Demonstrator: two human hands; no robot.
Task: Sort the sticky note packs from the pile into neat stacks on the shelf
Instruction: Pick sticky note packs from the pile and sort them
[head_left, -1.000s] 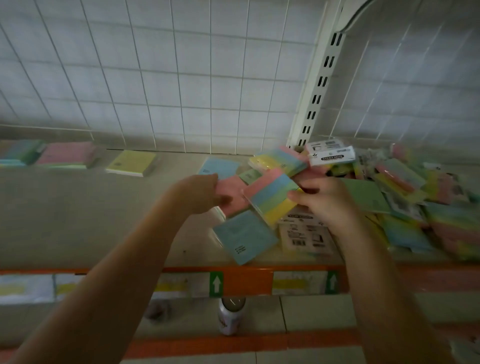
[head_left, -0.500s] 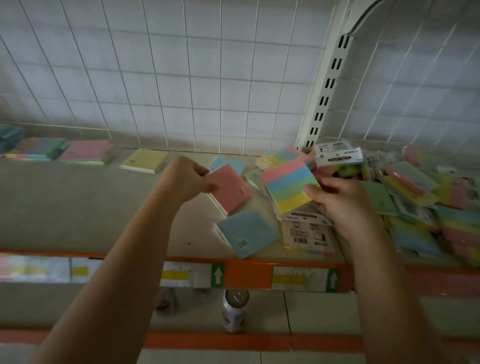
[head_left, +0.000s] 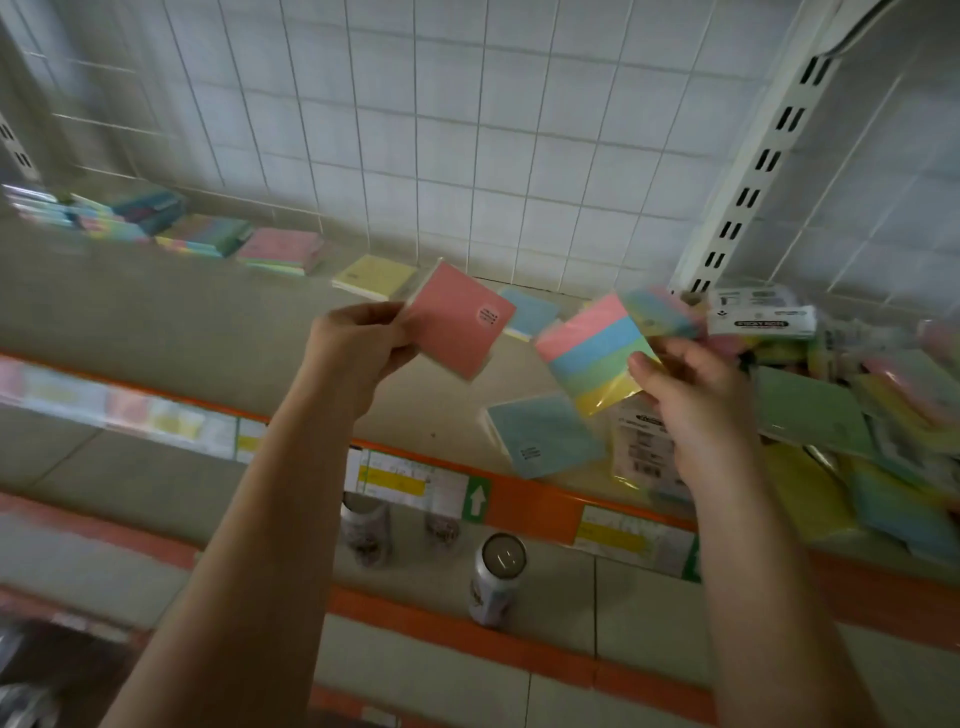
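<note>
pink pack (head_left: 458, 321) and striped pack (head_left: 597, 354) held above shelf (head_left: 208, 322).

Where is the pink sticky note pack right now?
Head view, centre-left: the left hand holds the pink pack above the shelf, just front-right of the yellow pack.

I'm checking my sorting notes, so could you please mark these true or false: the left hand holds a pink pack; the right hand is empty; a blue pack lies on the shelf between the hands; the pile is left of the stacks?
1. The left hand holds a pink pack: true.
2. The right hand is empty: false, it holds a striped multicolour pack.
3. A blue pack lies on the shelf between the hands: true.
4. The pile is left of the stacks: false, it is to their right.
</note>
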